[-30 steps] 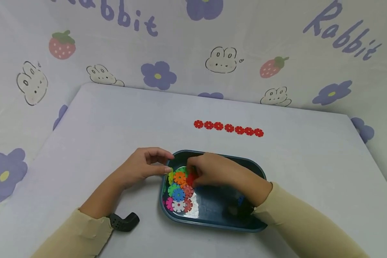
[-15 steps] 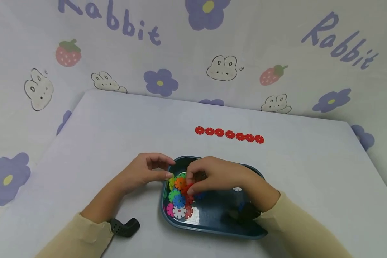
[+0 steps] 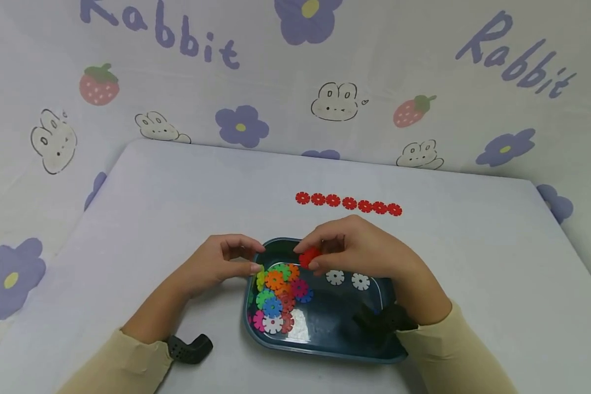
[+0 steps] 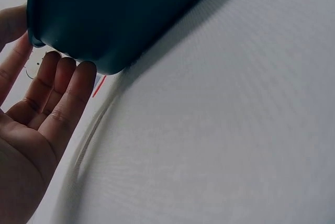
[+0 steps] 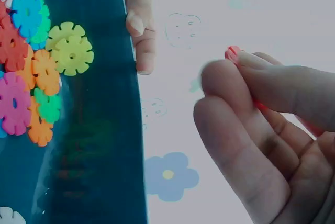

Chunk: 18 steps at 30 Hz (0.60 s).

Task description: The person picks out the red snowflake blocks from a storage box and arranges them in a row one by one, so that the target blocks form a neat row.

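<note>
My right hand [image 3: 361, 246] pinches a red snowflake-shaped plastic disc [image 3: 309, 257] between thumb and fingers, raised over the back part of the dark teal tray [image 3: 325, 354]. Only the disc's edge [image 5: 233, 54] shows past the fingertips in the right wrist view. My left hand [image 3: 221, 262] holds the tray by its left end, thumb at the rim and curled fingers against the outer wall, as the left wrist view shows from below. Inside at the left lies a pile of mixed discs, among them an orange disc [image 3: 274, 280], a blue disc [image 3: 272, 307] and yellow discs [image 5: 72, 51].
Beyond the tray, several red discs [image 3: 349, 203] form a row on the white table [image 3: 202, 186]. Two white discs [image 3: 335, 277] lie apart in the tray's right half. A black wrist device [image 3: 191, 349] sticks out from the left sleeve. A patterned cloth [image 3: 271, 71] stands behind.
My right hand has lifted the red disc out of the pile and moved it up and to the right. The white discs now show more fully. The left hand stays at the tray's end.
</note>
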### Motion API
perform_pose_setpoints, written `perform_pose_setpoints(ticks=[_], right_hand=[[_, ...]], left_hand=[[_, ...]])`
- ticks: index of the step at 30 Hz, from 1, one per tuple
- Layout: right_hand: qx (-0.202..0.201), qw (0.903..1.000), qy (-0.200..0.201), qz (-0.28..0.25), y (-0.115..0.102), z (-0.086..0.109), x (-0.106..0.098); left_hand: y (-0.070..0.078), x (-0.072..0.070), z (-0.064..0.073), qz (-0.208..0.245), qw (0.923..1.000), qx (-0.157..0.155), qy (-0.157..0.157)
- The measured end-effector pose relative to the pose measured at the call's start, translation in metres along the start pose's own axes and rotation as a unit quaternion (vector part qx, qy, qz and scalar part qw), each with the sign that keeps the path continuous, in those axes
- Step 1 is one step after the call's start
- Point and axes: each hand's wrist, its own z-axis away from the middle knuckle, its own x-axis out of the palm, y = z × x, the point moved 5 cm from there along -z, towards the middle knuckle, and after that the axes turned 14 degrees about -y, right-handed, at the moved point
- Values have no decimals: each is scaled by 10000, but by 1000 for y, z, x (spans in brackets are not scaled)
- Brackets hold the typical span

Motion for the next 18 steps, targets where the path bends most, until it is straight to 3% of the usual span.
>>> perform_pose_setpoints(ticks=[5, 10, 18], right_hand=[[58, 9997, 133, 207, -2, 4, -2], [177, 9991, 377, 38, -3, 15, -13], [131, 9884, 1512, 93, 19, 53, -55]], left_hand=[[-1, -1, 1, -14, 10000, 14, -8], [-2, -2, 0, -2, 10000, 26, 26], [0, 0, 1, -26, 10000, 26, 15]])
